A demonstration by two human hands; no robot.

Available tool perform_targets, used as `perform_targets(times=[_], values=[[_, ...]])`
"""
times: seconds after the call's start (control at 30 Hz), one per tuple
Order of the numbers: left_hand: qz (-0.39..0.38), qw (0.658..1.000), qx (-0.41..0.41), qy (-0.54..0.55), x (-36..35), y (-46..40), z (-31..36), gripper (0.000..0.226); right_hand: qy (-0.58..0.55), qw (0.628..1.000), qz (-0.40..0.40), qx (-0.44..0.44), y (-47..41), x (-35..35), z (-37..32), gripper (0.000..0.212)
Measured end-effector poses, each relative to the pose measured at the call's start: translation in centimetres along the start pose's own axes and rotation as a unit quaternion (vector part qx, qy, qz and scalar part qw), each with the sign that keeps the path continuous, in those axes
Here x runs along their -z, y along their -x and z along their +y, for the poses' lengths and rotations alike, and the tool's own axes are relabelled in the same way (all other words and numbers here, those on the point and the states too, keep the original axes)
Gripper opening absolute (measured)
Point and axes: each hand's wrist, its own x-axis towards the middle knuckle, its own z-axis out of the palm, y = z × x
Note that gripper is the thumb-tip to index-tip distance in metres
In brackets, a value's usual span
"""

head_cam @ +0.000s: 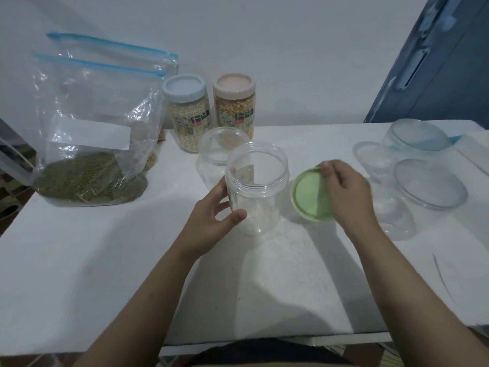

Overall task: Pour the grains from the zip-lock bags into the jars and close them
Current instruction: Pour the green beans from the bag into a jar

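An empty clear plastic jar (258, 186) stands open in the middle of the white table (105, 274), and my left hand (211, 221) grips its left side. Just to its right, my right hand (344, 192) holds a green lid (308, 197) by its rim, low over the table. A zip-lock bag of green grains (90, 144) stands at the left, with a second bag (113, 49) behind it. At the back are two closed, filled jars: one with a blue lid (189, 115) and one with a pink lid (235, 104).
Another open clear jar (214, 154) sits right behind the one I hold. Several clear plastic containers and a clear lid (430, 184) crowd the table's right side. A white wall closes off the back and a blue panel (436, 62) stands at the far right.
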Motion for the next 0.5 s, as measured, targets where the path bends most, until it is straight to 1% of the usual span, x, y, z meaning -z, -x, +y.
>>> perform_targets(times=[0.07, 0.1, 0.23, 0.27, 0.33, 0.4, 0.5], values=[[0.007, 1.0, -0.011, 0.0, -0.3, 0.0, -0.2, 0.09, 0.1, 0.994, -0.054, 0.0, -0.6, -0.9, 2.2, 0.029], [0.008, 1.0, -0.014, 0.003, -0.4, 0.1, -0.2, 0.09, 0.139, 0.988, -0.063, 0.011, -0.6, -1.4, 3.1, 0.029], [0.011, 1.0, -0.007, 0.019, -0.6, 0.2, -0.3, 0.09, 0.231, 0.971, -0.049, 0.026, 0.6, -2.8, 5.8, 0.021], [0.012, 1.0, -0.005, 0.018, -0.5, 0.4, -0.3, 0.091, 0.234, 0.971, -0.034, 0.031, 0.9, -2.7, 5.7, 0.021], [0.025, 1.0, -0.006, 0.017, -0.5, 0.6, -0.4, 0.092, 0.179, 0.981, 0.016, 0.074, 1.3, -2.1, 4.3, 0.02], [0.069, 0.997, -0.021, 0.011, -0.4, 1.1, -0.1, 0.085, 0.098, 0.984, 0.064, 0.133, 2.0, -1.0, 1.5, 0.019], [0.16, 0.984, -0.072, -0.019, -0.4, 1.7, 1.4, 0.066, 0.034, 0.963, 0.096, 0.248, 3.3, 0.7, -3.7, 0.02]])
